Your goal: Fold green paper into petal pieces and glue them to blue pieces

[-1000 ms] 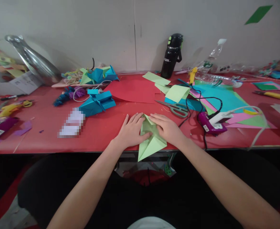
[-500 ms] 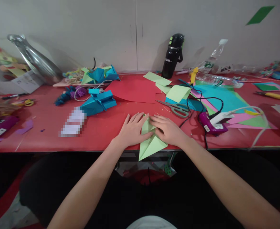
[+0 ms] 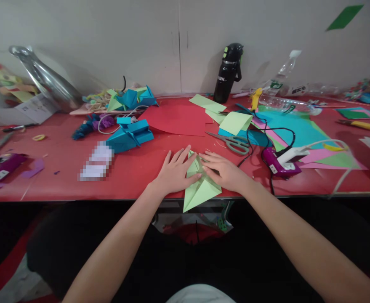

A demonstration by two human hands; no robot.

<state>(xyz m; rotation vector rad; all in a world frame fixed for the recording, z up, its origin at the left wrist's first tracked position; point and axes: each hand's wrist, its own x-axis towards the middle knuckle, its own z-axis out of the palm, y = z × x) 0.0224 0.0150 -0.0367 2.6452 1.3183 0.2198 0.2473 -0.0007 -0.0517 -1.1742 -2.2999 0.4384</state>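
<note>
A folded light green paper (image 3: 201, 192) lies at the table's front edge, its pointed lower end sticking out past the edge. My left hand (image 3: 176, 172) rests flat on its left side, fingers spread and thumb on the paper's middle. From the right, my right hand (image 3: 224, 170) lies over the paper's upper right part, its fingers stretched towards the left hand. Creases show between the two hands; part of the paper is hidden under them.
Grey-handled scissors (image 3: 235, 144) lie beyond my right hand, near a purple power strip (image 3: 281, 164) with cables. Blue folded paper (image 3: 129, 135) sits left on the red table (image 3: 61, 168). Behind stand a black bottle (image 3: 227, 75) and red paper (image 3: 178, 120) lies flat.
The fingers of my right hand have shifted slightly on the paper. At the far left, the yellow and brown items beside the purple block have moved. My left hand is nearly unchanged.
</note>
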